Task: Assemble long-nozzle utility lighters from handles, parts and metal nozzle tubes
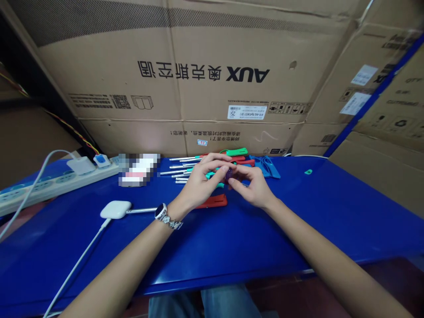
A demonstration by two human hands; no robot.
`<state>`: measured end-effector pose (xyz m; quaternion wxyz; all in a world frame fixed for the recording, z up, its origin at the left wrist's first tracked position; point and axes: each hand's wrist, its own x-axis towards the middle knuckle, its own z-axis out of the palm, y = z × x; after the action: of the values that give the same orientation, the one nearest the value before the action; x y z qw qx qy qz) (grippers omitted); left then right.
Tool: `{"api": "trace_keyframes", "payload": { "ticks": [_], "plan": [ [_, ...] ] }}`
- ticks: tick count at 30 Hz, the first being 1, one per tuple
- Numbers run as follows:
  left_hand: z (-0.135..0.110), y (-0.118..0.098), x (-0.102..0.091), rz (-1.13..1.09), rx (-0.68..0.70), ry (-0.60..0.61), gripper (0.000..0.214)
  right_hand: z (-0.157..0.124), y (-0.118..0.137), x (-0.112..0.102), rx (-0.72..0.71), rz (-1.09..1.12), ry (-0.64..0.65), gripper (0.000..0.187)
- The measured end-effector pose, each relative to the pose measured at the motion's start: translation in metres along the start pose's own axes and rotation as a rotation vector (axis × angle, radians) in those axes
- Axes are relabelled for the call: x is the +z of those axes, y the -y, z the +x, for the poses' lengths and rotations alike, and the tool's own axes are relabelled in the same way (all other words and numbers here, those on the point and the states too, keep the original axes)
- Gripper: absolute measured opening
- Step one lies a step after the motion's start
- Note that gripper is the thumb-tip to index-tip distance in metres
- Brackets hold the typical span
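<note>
My left hand and my right hand meet above the middle of the blue table. Between their fingertips is a small, dark purple, rounded thing; its kind is unclear because the fingers cover much of it. A watch with a metal band is on my left wrist. Behind the hands lie several slim silver rods with red or green handles, partly hidden. Under my left hand, another rod with a red handle lies on the table.
Flat blue pieces with cords lie right of the rods. Farther right is a small green piece. A white rounded device with a cable lies left, near a power strip. Cardboard stands behind the blue table.
</note>
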<state>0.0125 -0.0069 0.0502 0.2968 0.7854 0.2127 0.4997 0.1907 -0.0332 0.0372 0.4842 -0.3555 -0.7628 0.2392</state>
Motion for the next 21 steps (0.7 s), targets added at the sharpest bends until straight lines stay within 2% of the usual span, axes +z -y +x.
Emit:
{"api": "trace_keyframes", "payload": {
  "ticks": [6,13,15,18,21],
  "plan": [
    [0.002,-0.001,0.006,0.072,-0.024,-0.101,0.018,0.0,0.0,0.002,-0.038,-0.005,0.007,0.012],
    [0.0,-0.004,0.008,0.008,0.017,0.0,0.021,0.0,-0.003,0.0,0.022,0.038,0.058,0.02],
    [0.001,-0.002,0.007,0.01,0.01,-0.006,0.017,0.0,-0.003,0.0,0.044,0.079,0.074,0.021],
    [0.004,0.002,0.007,0.016,-0.014,-0.084,0.009,0.001,-0.004,0.006,0.076,0.085,0.033,0.018],
    [0.006,0.006,0.009,0.012,-0.033,-0.166,0.013,0.003,-0.006,0.012,0.118,0.113,-0.073,0.022]
  ]
}}
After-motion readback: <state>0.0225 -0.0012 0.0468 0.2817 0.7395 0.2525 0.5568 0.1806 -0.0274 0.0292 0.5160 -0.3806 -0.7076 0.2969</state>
